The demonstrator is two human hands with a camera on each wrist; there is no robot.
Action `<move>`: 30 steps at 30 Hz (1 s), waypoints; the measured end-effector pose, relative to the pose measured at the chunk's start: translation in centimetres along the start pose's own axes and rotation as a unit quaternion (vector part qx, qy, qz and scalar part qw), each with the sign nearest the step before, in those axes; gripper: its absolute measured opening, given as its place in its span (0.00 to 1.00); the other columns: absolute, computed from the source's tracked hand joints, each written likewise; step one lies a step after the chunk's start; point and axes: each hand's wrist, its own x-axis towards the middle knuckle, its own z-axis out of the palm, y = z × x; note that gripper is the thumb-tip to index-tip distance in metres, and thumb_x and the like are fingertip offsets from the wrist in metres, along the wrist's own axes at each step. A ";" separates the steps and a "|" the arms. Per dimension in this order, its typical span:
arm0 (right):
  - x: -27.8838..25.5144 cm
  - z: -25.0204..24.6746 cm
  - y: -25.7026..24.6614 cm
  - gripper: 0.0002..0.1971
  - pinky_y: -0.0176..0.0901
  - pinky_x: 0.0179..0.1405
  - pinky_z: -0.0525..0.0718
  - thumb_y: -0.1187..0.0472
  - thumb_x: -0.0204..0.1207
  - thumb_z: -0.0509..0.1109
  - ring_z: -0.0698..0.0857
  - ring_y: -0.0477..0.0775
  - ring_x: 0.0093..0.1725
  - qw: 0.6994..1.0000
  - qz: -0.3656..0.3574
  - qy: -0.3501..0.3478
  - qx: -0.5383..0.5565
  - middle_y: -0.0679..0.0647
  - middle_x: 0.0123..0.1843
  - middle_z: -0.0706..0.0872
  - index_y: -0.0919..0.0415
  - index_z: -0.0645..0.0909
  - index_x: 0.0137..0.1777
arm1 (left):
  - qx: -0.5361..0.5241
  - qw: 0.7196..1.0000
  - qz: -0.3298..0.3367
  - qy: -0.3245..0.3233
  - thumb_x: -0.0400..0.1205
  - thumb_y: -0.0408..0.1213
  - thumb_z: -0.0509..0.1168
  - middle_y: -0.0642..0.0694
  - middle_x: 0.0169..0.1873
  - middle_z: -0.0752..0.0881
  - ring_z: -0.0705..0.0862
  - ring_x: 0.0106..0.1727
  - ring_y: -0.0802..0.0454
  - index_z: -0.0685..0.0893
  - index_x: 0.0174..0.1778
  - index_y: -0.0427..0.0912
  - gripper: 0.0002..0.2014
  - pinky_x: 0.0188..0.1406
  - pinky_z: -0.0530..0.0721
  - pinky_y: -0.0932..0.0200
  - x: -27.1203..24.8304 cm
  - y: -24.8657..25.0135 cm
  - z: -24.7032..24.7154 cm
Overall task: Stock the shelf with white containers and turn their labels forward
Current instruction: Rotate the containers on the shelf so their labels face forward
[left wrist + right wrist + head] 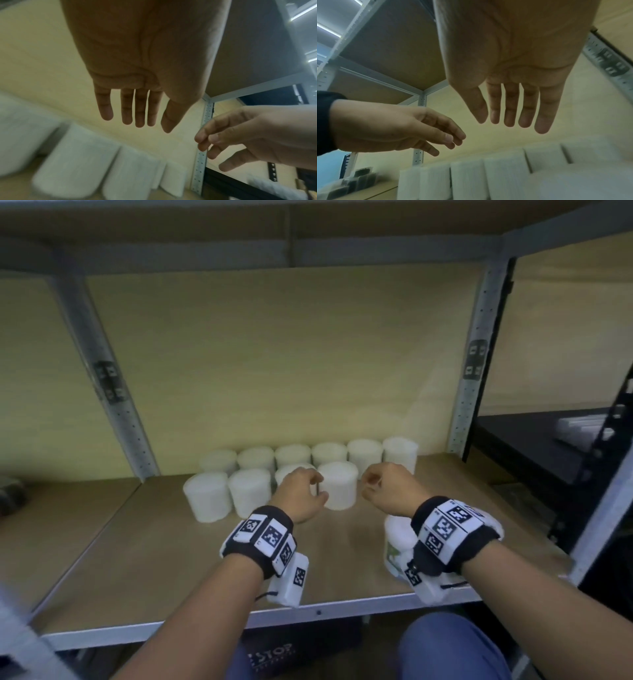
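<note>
Two bare hands hover over a wooden shelf [144, 542] stocked with white containers. The left hand [301, 494] hangs with fingers loosely extended and holds nothing; seen from its wrist camera, the fingers [126, 108] point down, straight and slightly spread. The right hand [387, 491] is likewise empty, its fingers [511, 105] relaxed and nearly straight in the right wrist view.

A back row of containers [329, 454] stands upright against the pale rear wall [274, 354], six across. In front of it stands a second row: two containers at the left [207, 496], one partly hidden behind the left hand, and one [338, 486] between the two hands, just beside the left thumb. Whether the thumb touches it cannot be told. All of these show plain white sides toward the camera.

One more container [397, 539], with a green mark on its side, stands nearer the shelf's front edge, partly hidden under the right wrist. Both wrists wear black bands [270, 534] carrying square black-and-white markers. Grey metal uprights [474, 371] frame the bay.
</note>
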 end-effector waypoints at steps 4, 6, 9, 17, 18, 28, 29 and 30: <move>3.4 2.6 -2.8 0.19 0.47 0.65 0.81 0.55 0.77 0.69 0.81 0.57 0.65 1.000 0.010 -0.004 -0.013 0.56 0.68 0.80 0.59 0.79 0.67 | 0.013 0.999 -0.038 -0.009 0.80 0.43 0.66 0.44 0.68 0.78 0.78 0.68 0.47 0.77 0.70 0.41 0.22 0.69 0.77 0.51 1.6 -3.6 -1.9; 5.2 3.4 -3.7 0.21 0.48 0.67 0.80 0.55 0.77 0.68 0.79 0.58 0.68 1.000 0.012 -0.008 -0.027 0.58 0.69 0.79 0.60 0.77 0.69 | 0.027 0.998 -0.048 -0.014 0.80 0.44 0.66 0.43 0.68 0.78 0.78 0.68 0.46 0.77 0.69 0.42 0.22 0.69 0.77 0.48 2.6 -4.8 -2.5; 7.6 4.4 -4.5 0.22 0.51 0.69 0.77 0.54 0.78 0.66 0.75 0.61 0.70 0.997 0.016 -0.014 -0.074 0.60 0.70 0.76 0.60 0.75 0.71 | 0.049 0.997 -0.052 -0.026 0.80 0.45 0.65 0.41 0.69 0.77 0.76 0.70 0.44 0.75 0.70 0.42 0.23 0.70 0.76 0.45 4.3 -6.0 -2.9; 11.5 5.1 -4.6 0.25 0.51 0.71 0.72 0.49 0.81 0.62 0.70 0.64 0.73 0.983 0.039 -0.059 -0.170 0.63 0.74 0.71 0.62 0.71 0.75 | 0.075 0.995 -0.044 -0.044 0.81 0.48 0.64 0.40 0.70 0.74 0.74 0.71 0.42 0.74 0.71 0.41 0.25 0.71 0.74 0.44 8.1 -6.7 -2.5; 11.7 5.1 -4.6 0.26 0.50 0.72 0.71 0.48 0.82 0.61 0.71 0.63 0.74 0.980 0.045 -0.071 -0.182 0.62 0.75 0.71 0.62 0.71 0.75 | 0.081 0.995 -0.041 -0.050 0.81 0.49 0.64 0.40 0.71 0.74 0.74 0.71 0.42 0.74 0.72 0.40 0.26 0.71 0.74 0.44 8.4 -6.8 -2.2; 12.4 5.3 -3.6 0.26 0.48 0.68 0.74 0.45 0.79 0.65 0.76 0.61 0.70 0.973 0.030 -0.092 -0.209 0.62 0.71 0.76 0.62 0.76 0.71 | 0.145 0.983 -0.025 -0.109 0.82 0.49 0.63 0.41 0.73 0.72 0.72 0.73 0.42 0.73 0.73 0.41 0.26 0.72 0.74 0.47 9.2 -6.8 -0.9; 12.4 5.3 -3.5 0.26 0.48 0.67 0.75 0.45 0.79 0.65 0.76 0.61 0.69 0.973 0.029 -0.091 -0.211 0.62 0.71 0.76 0.62 0.76 0.70 | 0.148 0.982 -0.025 -0.111 0.82 0.49 0.63 0.41 0.73 0.72 0.73 0.72 0.42 0.73 0.73 0.41 0.26 0.72 0.74 0.47 9.3 -6.8 -0.9; 12.5 5.4 -3.5 0.26 0.49 0.67 0.75 0.44 0.78 0.66 0.77 0.62 0.69 0.972 0.029 -0.091 -0.213 0.62 0.71 0.75 0.61 0.75 0.70 | 0.150 0.982 -0.024 -0.111 0.82 0.49 0.63 0.41 0.73 0.72 0.73 0.72 0.42 0.73 0.73 0.40 0.25 0.71 0.74 0.47 9.3 -6.7 -0.9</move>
